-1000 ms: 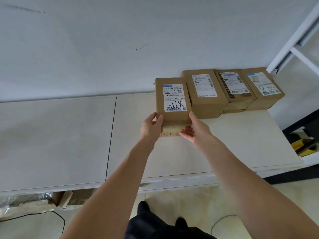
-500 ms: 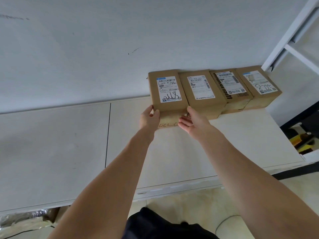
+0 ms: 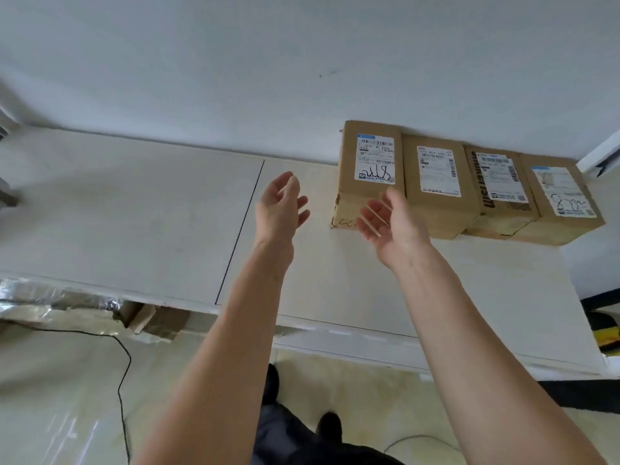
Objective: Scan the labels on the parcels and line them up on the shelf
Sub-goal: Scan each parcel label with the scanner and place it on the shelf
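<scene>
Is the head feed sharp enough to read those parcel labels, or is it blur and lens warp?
Head view: labels soft, barcodes visible, small print unreadable; light even, no glare; wide-angle warp bends the shelf edge; both hands slightly motion-blurred.

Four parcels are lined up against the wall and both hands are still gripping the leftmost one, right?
Not quite. The head view shows four parcels in a row against the wall, but neither hand grips the leftmost parcel. The left hand and right hand are both open, fingers relaxed, clear of it.
</scene>
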